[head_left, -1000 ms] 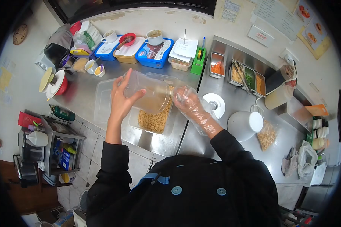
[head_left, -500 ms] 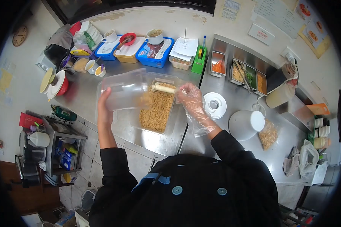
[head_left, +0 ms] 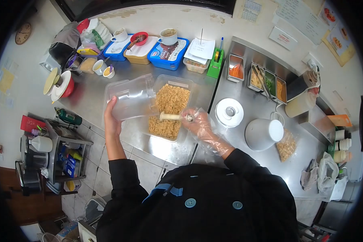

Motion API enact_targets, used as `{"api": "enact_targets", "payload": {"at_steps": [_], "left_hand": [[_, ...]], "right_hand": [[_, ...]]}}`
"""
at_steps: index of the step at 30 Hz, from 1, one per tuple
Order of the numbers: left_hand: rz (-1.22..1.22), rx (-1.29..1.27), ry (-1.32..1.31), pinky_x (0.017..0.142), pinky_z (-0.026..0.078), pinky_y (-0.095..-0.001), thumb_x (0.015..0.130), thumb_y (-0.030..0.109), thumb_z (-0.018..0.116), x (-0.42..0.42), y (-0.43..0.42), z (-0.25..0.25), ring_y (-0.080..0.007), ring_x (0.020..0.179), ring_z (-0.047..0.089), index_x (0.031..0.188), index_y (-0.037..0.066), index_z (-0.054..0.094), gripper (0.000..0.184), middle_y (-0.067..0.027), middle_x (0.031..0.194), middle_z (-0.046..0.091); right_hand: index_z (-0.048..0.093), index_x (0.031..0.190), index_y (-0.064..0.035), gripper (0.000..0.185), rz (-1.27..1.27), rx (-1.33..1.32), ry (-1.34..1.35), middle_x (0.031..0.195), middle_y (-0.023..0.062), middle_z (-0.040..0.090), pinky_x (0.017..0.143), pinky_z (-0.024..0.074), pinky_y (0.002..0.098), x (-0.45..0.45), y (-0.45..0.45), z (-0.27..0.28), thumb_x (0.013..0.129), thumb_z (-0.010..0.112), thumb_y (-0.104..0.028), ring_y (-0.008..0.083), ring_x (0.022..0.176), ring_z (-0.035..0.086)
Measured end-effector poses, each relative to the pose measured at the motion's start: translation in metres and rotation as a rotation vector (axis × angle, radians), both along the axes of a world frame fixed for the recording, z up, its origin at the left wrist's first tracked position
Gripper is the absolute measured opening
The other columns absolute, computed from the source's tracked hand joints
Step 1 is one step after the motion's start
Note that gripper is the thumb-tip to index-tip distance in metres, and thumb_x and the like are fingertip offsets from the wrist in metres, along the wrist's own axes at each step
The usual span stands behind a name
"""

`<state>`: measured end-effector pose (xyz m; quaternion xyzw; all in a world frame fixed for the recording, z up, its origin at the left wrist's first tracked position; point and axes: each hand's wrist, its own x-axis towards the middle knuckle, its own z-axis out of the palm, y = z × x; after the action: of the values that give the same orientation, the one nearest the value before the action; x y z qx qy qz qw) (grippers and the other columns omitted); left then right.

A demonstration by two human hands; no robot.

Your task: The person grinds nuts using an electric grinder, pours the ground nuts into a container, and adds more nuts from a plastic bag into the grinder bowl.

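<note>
Crumbly food (head_left: 172, 99) in a clear tub (head_left: 176, 79);
left hand (head_left: 112, 117) grips a tilted container (head_left: 133, 99); gloved right hand (head_left: 199, 124) holds a pale rod (head_left: 170, 117).

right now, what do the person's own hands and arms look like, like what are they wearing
The arms are in black sleeves that end short of the wrists. The right hand wears a thin, see-through plastic glove, wrinkled and loose, with a baggy cuff over the wrist. The left hand has no glove.
</note>
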<state>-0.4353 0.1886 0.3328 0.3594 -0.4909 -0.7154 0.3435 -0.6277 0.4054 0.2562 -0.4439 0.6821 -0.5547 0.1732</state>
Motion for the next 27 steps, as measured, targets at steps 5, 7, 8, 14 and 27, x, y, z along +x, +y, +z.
{"api": "enact_targets", "payload": {"at_steps": [5,7,8,14,27], "left_hand": [[-0.015,-0.029,-0.011,0.086,0.044,-0.0393,0.084,0.047,0.057,0.004,-0.005,-0.004,-0.0222,0.102,0.057,0.121,0.008,0.052,0.054,-0.0086,0.109,0.059],[-0.026,-0.041,-0.021,0.083,0.045,-0.0401,0.084,0.048,0.055,0.005,-0.004,-0.004,-0.0213,0.101,0.057,0.122,0.012,0.051,0.053,-0.0066,0.110,0.059],[-0.012,-0.035,-0.023,0.084,0.045,-0.0406,0.084,0.048,0.055,0.005,-0.003,-0.005,-0.0215,0.102,0.057,0.122,0.011,0.051,0.053,-0.0068,0.110,0.059],[0.039,-0.117,-0.049,0.087,0.043,-0.0405,0.084,0.047,0.056,-0.001,-0.011,-0.013,-0.0225,0.105,0.055,0.123,0.010,0.050,0.055,-0.0076,0.113,0.058],[-0.091,-0.307,-0.034,0.103,0.030,-0.0342,0.080,0.038,0.061,-0.022,0.010,0.011,-0.0253,0.126,0.040,0.144,0.005,0.031,0.078,-0.0151,0.136,0.042]], "right_hand": [[0.062,0.083,-0.0064,0.007,-0.062,-0.084,0.140,0.082,0.0037,0.061,0.062,0.0445,0.0293,-0.037,-0.017,-0.018,0.080,0.067,-0.011,0.0127,0.072,0.055],[0.063,0.084,-0.0064,0.007,-0.155,0.076,0.044,0.082,0.0045,0.061,0.066,0.0455,0.0298,-0.046,-0.022,-0.008,0.079,0.067,-0.010,0.0136,0.074,0.056],[0.063,0.084,-0.0064,0.007,-0.155,0.076,0.045,0.082,0.0045,0.061,0.066,0.0455,0.0298,-0.045,-0.022,-0.005,0.079,0.067,-0.010,0.0136,0.074,0.056],[0.063,0.085,-0.0056,0.007,0.019,-0.186,0.257,0.086,0.0055,0.061,0.073,0.0469,0.0321,-0.021,-0.033,0.010,0.079,0.065,-0.005,0.0175,0.080,0.058],[0.062,0.079,-0.0063,0.011,-0.195,-0.099,-0.171,0.079,0.0041,0.063,0.066,0.0450,0.0296,-0.052,0.001,-0.012,0.078,0.069,-0.015,0.0137,0.071,0.056]]}}
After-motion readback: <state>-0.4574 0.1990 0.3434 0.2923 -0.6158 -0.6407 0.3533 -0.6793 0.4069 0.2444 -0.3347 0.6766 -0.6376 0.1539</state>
